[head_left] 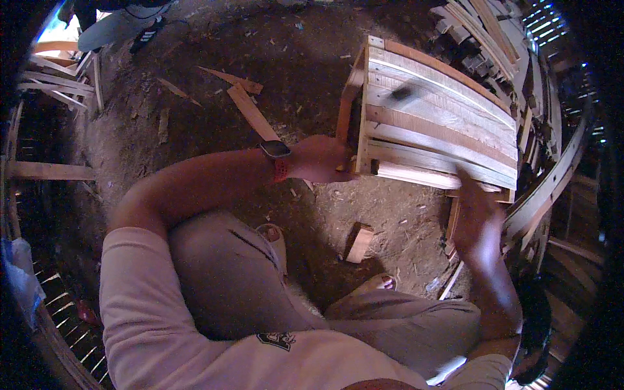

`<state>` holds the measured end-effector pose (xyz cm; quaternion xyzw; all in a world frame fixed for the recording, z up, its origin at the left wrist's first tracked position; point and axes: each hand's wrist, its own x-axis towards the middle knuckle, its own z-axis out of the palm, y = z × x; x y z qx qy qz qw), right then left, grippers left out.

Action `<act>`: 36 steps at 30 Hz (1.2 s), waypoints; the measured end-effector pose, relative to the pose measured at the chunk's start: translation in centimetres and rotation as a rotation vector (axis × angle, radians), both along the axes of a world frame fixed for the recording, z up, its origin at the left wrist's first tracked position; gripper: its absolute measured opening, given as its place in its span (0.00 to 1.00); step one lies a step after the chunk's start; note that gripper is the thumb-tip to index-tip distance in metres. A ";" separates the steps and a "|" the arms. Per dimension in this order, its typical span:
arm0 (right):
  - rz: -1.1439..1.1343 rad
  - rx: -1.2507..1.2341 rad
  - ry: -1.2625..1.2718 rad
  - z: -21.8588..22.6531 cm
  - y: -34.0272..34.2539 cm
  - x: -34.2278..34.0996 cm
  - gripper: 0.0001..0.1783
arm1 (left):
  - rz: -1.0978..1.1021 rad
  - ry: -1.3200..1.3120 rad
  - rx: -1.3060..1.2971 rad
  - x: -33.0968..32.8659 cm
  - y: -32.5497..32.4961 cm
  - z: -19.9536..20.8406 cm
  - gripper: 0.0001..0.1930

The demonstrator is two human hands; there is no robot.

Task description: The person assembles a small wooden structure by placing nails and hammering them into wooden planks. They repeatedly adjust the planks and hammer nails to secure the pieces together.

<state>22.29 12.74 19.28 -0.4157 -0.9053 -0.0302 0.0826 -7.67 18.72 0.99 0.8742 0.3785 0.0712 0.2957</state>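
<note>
A slatted wooden crate (pixel 442 127) stands tilted on the ground in front of me, to the right. At its near left corner my left hand (pixel 322 159) is closed on the frame edge, its fingertips partly hidden there. My right hand (pixel 478 218) is raised by the near right side of the crate, blurred by motion and closed. Over the slats shows a dark, smeared shape that looks like the head of a hammer (pixel 404 93); its handle is too blurred to follow to my right hand.
A short wood block (pixel 359 243) lies on the dirt floor between my feet. Loose wood strips (pixel 250 110) lie beyond my left hand. Stacked boards (pixel 484 39) fill the far right, and more timber (pixel 58 84) lies at the far left, near another person's shoe (pixel 148 34).
</note>
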 end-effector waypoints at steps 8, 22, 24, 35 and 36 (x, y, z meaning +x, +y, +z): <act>-0.335 -0.107 0.337 -0.5 -1.1 0.0 0.20 | 0.029 0.222 -0.159 0.3 0.0 3.9 0.24; -0.247 -0.191 0.168 -0.6 -0.4 -1.7 0.19 | 0.025 0.152 -0.053 -0.1 0.2 0.7 0.24; -0.275 -0.112 0.267 -0.1 -1.0 -1.3 0.19 | 0.041 0.177 -0.149 0.0 0.0 2.3 0.25; -0.258 -0.097 0.304 -0.4 -0.7 -0.4 0.20 | 0.058 0.166 -0.124 -0.1 -0.7 2.2 0.24; -0.264 -0.160 0.299 0.5 -0.8 -0.8 0.22 | 0.001 0.126 -0.062 -0.3 -0.3 1.5 0.24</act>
